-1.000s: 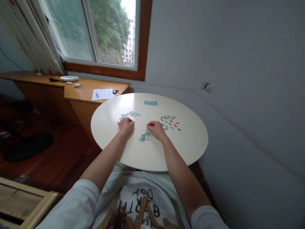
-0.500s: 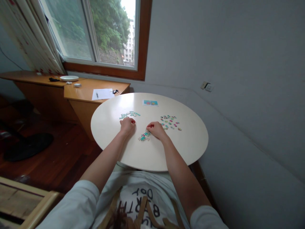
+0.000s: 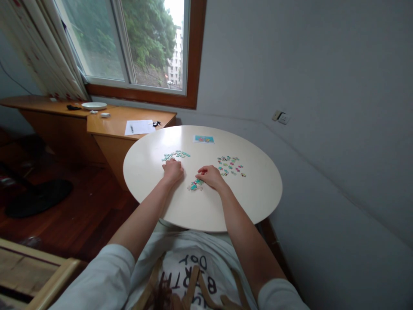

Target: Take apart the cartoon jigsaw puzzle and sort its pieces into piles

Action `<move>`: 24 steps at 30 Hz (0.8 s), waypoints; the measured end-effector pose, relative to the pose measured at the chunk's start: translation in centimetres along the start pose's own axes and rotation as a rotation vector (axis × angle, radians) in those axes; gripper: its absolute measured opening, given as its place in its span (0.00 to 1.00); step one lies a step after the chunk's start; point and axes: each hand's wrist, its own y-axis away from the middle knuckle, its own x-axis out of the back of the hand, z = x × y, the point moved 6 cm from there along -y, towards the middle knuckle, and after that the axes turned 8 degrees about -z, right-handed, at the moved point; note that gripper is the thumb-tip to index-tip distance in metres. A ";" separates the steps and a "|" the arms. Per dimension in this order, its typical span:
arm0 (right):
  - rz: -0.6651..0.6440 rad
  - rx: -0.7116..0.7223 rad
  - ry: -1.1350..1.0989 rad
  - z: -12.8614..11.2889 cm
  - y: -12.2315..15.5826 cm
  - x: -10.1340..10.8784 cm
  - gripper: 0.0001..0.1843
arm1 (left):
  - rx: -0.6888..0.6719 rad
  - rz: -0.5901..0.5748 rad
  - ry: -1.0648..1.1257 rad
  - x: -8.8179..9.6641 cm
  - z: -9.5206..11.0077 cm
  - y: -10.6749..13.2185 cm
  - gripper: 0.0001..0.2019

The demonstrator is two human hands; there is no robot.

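Puzzle pieces lie in three groups on the round white table (image 3: 193, 215). My left hand (image 3: 173, 170) rests just below the upper-left group of teal pieces (image 3: 176, 155), fingers curled inward; whatever it may hold is hidden. With thumb and fingers drawn together, my right hand (image 3: 209, 175) is at the upper end of a small joined cluster of puzzle pieces (image 3: 195, 186) near the middle. Anything between its fingertips is too small to make out. More loose pieces (image 3: 230, 165), teal, pink and yellow, are scattered to the right of it.
A small blue picture card (image 3: 204, 139) lies at the table's far side. Beyond the left edge stands a wooden desk (image 3: 112, 118) with a paper sheet (image 3: 138, 128), keys (image 3: 155, 124) and a white plate (image 3: 94, 105). A wall (image 3: 322, 150) runs along the right.
My left hand has turned slightly, so its thumb and fingertips show less. My right hand has shifted its fingers a little at the cluster. The piece groups look the same.
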 end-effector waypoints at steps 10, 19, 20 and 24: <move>-0.090 0.024 -0.051 -1.5 0.5 -0.9 0.14 | 0.014 0.069 0.171 0.6 0.1 0.0 0.14; -0.039 -0.005 0.166 -1.7 0.4 -0.5 0.10 | 0.001 0.075 0.240 0.7 0.4 0.1 0.12; -0.041 -0.004 0.165 -1.7 0.4 -0.5 0.10 | -0.007 0.072 0.245 0.6 0.4 0.1 0.12; -0.047 0.003 0.155 -1.9 0.4 -0.8 0.09 | -0.058 0.010 0.236 0.2 1.0 0.1 0.11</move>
